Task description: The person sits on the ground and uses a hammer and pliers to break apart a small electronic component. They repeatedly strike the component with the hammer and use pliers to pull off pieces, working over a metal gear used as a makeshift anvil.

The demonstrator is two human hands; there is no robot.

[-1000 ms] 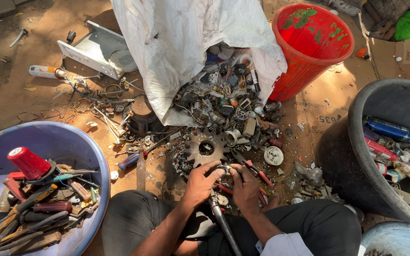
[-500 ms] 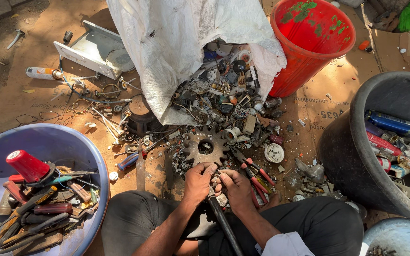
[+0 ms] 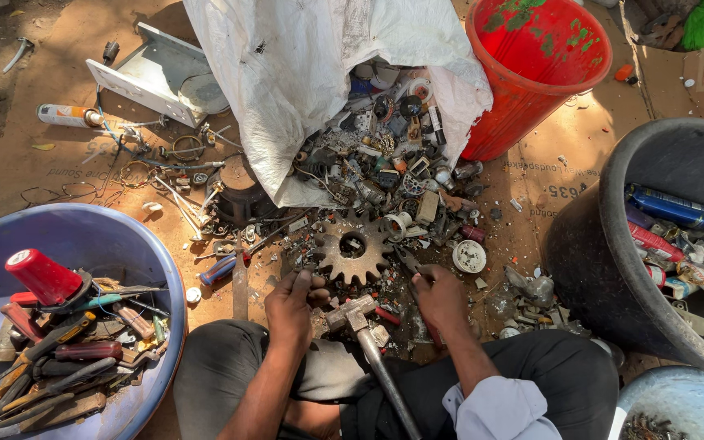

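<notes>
My left hand (image 3: pixel 291 303) rests on the scrap-strewn ground, fingers spread, tips by the lower left edge of a large rusty gear (image 3: pixel 352 248). My right hand (image 3: pixel 439 297) is curled on a dark pair of pliers (image 3: pixel 407 261), whose jaws poke out toward the gear. Between the hands lies a hammer (image 3: pixel 350 314), steel head up, its handle running back over my lap. A heap of small metal scrap (image 3: pixel 393 175) spills from a white sack (image 3: pixel 287 81) just beyond the gear.
A blue basin (image 3: pixel 148 253) with old tools and a red cap stands at the left. To the right are a black tub (image 3: pixel 613 244) holding spray cans and a red bucket (image 3: pixel 523 106). A white metal bracket (image 3: pixel 144 73), wires and a screwdriver lie at the far left.
My hands were together over the hammer head on a small piece. They have moved apart: the left toward the gear's left edge, the right onto the pliers.
</notes>
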